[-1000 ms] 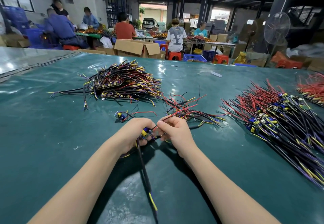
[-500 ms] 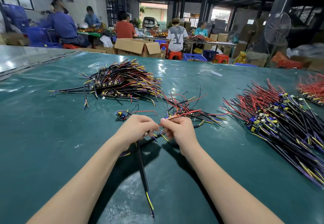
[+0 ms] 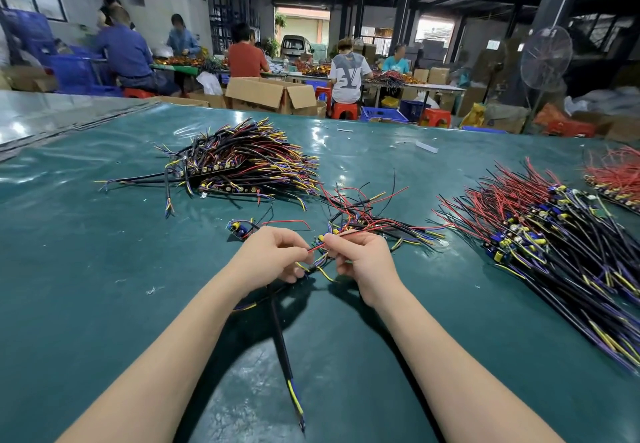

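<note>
Red wire [image 3: 313, 249] pinched between both hands, mid-table toward the near edge.
Left hand [image 3: 272, 255] and right hand [image 3: 365, 262] curl fingers tight on it, small board [image 3: 320, 239] at fingertips, black cable [image 3: 282, 338] trailing toward near edge. Step looks like sorting leads on one harness; next likely needs a steady pull apart. Loose tangle [image 3: 367, 217] just behind could snag; big pile [image 3: 536, 234] toward right edge, second pile [image 3: 242, 165] far left, green mat [image 3: 104, 269] underneath.

Left of the left hand [image 3: 273, 255] the green mat [image 3: 86, 269] gives passage; far pile [image 3: 242, 165], wire tangle [image 3: 367, 214] and right pile [image 3: 554, 234] obstruct.
</note>
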Demonstrator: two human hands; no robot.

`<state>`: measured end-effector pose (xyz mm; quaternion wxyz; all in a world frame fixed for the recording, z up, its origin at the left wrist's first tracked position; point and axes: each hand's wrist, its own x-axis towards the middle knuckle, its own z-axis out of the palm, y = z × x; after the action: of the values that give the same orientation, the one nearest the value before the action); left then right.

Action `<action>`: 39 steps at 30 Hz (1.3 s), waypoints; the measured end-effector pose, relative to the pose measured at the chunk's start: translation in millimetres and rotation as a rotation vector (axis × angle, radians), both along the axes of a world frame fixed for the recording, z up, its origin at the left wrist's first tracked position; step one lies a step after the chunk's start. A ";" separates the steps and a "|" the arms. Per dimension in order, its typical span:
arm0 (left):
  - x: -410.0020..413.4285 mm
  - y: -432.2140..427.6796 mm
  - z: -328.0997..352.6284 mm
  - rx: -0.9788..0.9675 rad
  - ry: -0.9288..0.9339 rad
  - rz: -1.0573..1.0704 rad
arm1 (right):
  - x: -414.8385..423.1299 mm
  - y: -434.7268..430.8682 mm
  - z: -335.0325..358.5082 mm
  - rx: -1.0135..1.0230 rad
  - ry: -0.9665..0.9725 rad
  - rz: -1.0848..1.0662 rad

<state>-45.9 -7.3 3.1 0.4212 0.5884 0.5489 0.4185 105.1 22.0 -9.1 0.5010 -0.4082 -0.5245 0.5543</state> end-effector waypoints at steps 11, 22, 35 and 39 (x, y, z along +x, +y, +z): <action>-5.1 0.9 3.3 0.003 -0.002 -0.010 | 1.3 -0.2 3.0 -0.162 0.141 0.070; -17.8 3.5 0.3 0.078 0.289 0.002 | -2.7 -9.2 6.6 0.764 -0.925 -0.139; -11.3 2.3 4.6 0.058 0.439 0.001 | -16.5 -12.8 -0.8 0.757 -1.173 -0.078; -11.3 3.7 2.1 0.089 0.532 0.081 | -23.8 -13.1 -2.8 0.807 -1.270 -0.107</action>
<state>-57.2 -3.5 5.2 0.2190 0.6730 0.6445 0.2893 81.3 8.9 -11.9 0.2392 -0.4591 -0.8542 -0.0478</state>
